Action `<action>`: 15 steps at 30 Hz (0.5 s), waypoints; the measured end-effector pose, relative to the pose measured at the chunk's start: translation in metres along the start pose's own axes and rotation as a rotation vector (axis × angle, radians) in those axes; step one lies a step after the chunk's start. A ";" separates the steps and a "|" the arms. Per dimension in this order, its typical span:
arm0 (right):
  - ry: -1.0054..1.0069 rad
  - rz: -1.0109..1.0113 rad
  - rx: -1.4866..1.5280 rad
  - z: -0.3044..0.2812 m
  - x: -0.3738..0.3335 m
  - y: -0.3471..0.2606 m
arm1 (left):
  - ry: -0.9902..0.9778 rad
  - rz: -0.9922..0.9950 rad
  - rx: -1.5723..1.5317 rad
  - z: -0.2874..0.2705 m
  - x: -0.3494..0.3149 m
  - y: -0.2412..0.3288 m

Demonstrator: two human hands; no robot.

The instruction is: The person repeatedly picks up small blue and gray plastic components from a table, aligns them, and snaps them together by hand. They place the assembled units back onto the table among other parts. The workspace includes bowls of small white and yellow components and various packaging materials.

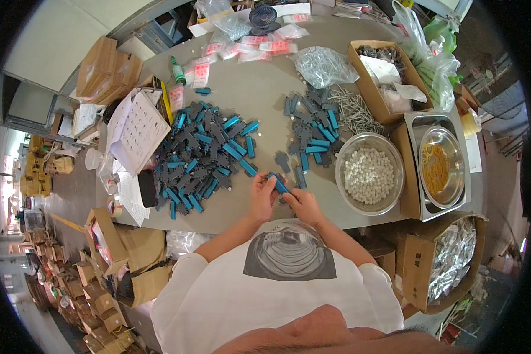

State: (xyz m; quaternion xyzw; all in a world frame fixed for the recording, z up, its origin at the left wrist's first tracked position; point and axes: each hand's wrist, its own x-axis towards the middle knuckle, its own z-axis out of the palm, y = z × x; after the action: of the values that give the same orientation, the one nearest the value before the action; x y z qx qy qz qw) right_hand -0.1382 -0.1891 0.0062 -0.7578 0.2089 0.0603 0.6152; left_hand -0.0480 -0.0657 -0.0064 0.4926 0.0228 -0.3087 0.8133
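Note:
A small blue and dark grey plastic part (pixel 279 184) is held between both hands near the table's front edge. My left hand (pixel 263 197) pinches its upper end with thumb and fingers. Closed on the lower end, my right hand (pixel 304 205) hides some of it. Just beyond my hands lie two loose dark grey pieces, one flat (pixel 282 160) and one long (pixel 300 176). A big heap of similar blue and grey parts (pixel 202 154) spreads to the left. Another, smaller heap (pixel 312 121) lies to the far right of my hands.
On the right stand a metal bowl of white pellets (pixel 369 175), a pile of screws (pixel 355 111), a bowl of yellow pieces (pixel 435 168) and an open cardboard box (pixel 389 112). Papers (pixel 137 131) and a black phone (pixel 147 187) lie left; plastic bags (pixel 259 44) lie at the back.

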 end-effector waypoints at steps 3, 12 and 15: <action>0.193 -0.105 -0.465 0.001 0.026 0.043 | 0.263 0.080 0.441 -0.010 0.017 0.032; 0.304 0.020 -0.757 -0.008 0.059 0.067 | 0.358 0.838 1.405 -0.055 0.096 0.076; 0.304 0.051 -0.778 -0.009 0.056 0.054 | -0.022 0.655 1.493 -0.039 0.099 0.009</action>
State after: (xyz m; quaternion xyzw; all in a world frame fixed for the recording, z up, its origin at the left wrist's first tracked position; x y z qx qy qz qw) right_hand -0.1103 -0.2197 -0.0600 -0.9286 0.2775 0.0373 0.2437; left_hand 0.0474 -0.0790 -0.0530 0.8836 -0.3421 0.0061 0.3197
